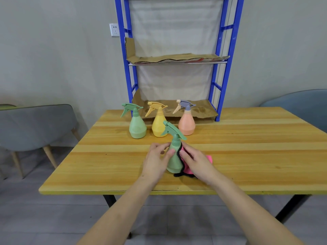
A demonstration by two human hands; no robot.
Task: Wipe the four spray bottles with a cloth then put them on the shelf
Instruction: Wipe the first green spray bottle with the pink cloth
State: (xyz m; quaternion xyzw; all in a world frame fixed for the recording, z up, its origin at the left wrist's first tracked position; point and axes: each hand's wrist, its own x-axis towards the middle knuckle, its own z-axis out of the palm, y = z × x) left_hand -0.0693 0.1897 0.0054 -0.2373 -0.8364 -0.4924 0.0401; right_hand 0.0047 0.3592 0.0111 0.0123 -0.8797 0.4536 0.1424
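The green spray bottle [174, 157], upright near the middle of the table's [256, 156] near edge, looks light, stiff and slippery, best held just below its narrow neck, where the left hand [155, 161] grips it while the right hand [194, 161] holds the pink cloth [209, 159] against it.

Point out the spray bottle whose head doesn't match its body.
The peach bottle, rightmost at the back: grey-blue head. The yellow bottle, back green bottle and held green bottle match.

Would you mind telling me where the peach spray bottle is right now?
In the head view, the peach spray bottle stands on the table, rightmost of the back row, right of the yellow bottle, before the blue shelf.
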